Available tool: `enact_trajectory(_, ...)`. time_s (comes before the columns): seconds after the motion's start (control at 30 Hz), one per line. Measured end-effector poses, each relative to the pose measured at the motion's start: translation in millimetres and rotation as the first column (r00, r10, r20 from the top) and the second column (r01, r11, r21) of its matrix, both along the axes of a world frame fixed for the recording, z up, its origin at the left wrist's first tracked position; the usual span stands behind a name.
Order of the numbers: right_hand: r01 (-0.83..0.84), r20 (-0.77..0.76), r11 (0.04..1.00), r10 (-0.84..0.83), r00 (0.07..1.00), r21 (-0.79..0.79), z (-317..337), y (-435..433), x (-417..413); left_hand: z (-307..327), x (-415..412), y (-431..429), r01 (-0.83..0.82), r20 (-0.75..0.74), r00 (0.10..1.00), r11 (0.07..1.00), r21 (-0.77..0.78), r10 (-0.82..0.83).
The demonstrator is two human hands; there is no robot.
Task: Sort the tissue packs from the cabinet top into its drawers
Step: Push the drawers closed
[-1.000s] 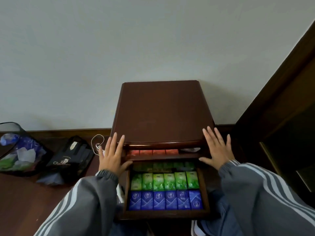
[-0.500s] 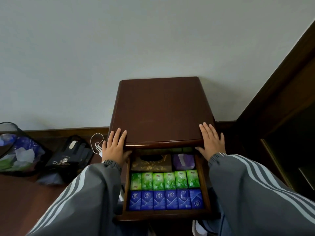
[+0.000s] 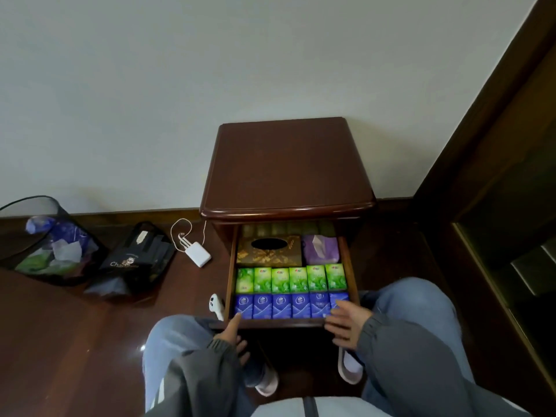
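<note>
- The cabinet point(image 3: 287, 167) stands against the wall, its dark wooden top bare.
- One drawer point(image 3: 349, 266) is pulled out toward the person.
- Along the drawer's front runs a row of six blue packs point(image 3: 291, 306), side by side.
- Behind them sits a row of six green packs point(image 3: 290, 279), touching the blue row.
- Further back are a brown tissue box point(image 3: 269, 251) with an oval opening on the left and a purple pack point(image 3: 320, 249) on the right.
- At the very back, under the cabinet top, more greenish packs point(image 3: 288, 228) show dimly; their count is unclear.
- The left hand point(image 3: 231, 334) is at the drawer's front left corner, one finger stretched out to the leftmost blue pack; it holds nothing.
- The right hand point(image 3: 346, 323) is at the front right corner, fingers spread and loose over the drawer's front edge, partly covering the rightmost blue pack; it clasps nothing.
- Both arms wear grey sleeves; the knees in jeans flank the drawer.
- On the floor to the left lie a white charger point(image 3: 197, 254) with a cable, a black bag point(image 3: 138, 257) and a mesh bin point(image 3: 45, 242) holding wrappers.
- A small white object point(image 3: 216, 305) lies just beside the drawer's left side.
</note>
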State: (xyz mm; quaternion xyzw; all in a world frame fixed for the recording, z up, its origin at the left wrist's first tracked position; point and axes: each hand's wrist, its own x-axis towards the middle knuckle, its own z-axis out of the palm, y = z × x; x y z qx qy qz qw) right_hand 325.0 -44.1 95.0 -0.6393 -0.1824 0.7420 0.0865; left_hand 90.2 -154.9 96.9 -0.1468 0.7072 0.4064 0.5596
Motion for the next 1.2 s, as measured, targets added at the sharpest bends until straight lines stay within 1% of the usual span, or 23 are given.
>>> enact_trajectory(0.03, 0.051, -0.04, 0.992, -0.056, 0.998, -0.119, -6, -9, 5, -1, 5, -6, -0.067, 0.101, 0.993, 0.998, -0.019, 0.068)
enact_trajectory(0.07, 0.097, -0.07, 0.972, -0.114, 0.991, -0.213, -10, -15, 8, -2, 10, -10, -0.127, 0.171, 0.977, 0.992, -0.02, 0.128)
enact_trajectory(0.13, 0.184, -0.102, 0.926, -0.229, 0.968, -0.329, -12, -19, 9, -1, 14, -10, -0.217, 0.24, 0.95, 0.975, 0.051, 0.199)
enact_trajectory(0.2, 0.268, -0.12, 0.906, -0.321, 0.939, -0.328, -7, -15, 2, 2, 14, -4, -0.263, 0.281, 0.935, 0.954, 0.141, 0.217)
enact_trajectory(0.27, 0.343, -0.123, 0.896, -0.388, 0.913, -0.282, -3, -8, -6, 4, 11, 3, -0.301, 0.341, 0.913, 0.934, 0.191, 0.224)
enact_trajectory(0.33, 0.382, -0.135, 0.889, -0.423, 0.896, -0.253, -1, -3, -10, 3, 8, 5, -0.368, 0.403, 0.876, 0.908, 0.201, 0.266)
enact_trajectory(0.43, 0.391, -0.178, 0.874, -0.45, 0.875, -0.289, -2, 3, -11, -5, 1, 6, -0.463, 0.462, 0.82, 0.865, 0.192, 0.337)
enact_trajectory(0.5, 0.418, -0.165, 0.847, -0.487, 0.858, -0.327, -2, 7, -13, -7, -2, 8, -0.484, 0.478, 0.804, 0.856, 0.182, 0.353)
enact_trajectory(0.63, 0.465, -0.157, 0.824, -0.531, 0.832, -0.322, 2, 17, -23, -11, -8, 16, -0.504, 0.478, 0.79, 0.85, 0.152, 0.383)
enact_trajectory(0.73, 0.463, -0.156, 0.824, -0.53, 0.834, -0.325, 5, 25, -27, -14, -12, 20, -0.489, 0.456, 0.805, 0.859, 0.15, 0.378)
enact_trajectory(0.8, 0.473, -0.172, 0.813, -0.548, 0.819, -0.339, 6, 31, -27, -16, -15, 22, -0.478, 0.447, 0.815, 0.864, 0.157, 0.37)
enact_trajectory(0.9, 0.523, -0.222, 0.773, -0.615, 0.757, -0.358, 1, 49, -23, -18, -17, 43, -0.464, 0.447, 0.827, 0.862, 0.202, 0.34)
enact_trajectory(1.0, 0.582, -0.255, 0.733, -0.674, 0.694, -0.354, -7, 89, -24, -17, -21, 91, -0.379, 0.401, 0.88, 0.886, 0.268, 0.255)
enact_trajectory(1.1, 0.645, -0.319, 0.689, -0.725, 0.611, -0.33, -10, 136, -39, -15, -34, 146, -0.386, 0.396, 0.886, 0.857, 0.341, 0.241)
enact_trajectory(1.2, 0.681, -0.377, 0.687, -0.719, 0.584, -0.254, -9, 169, -52, -12, -47, 183, -0.392, 0.369, 0.896, 0.833, 0.391, 0.249)
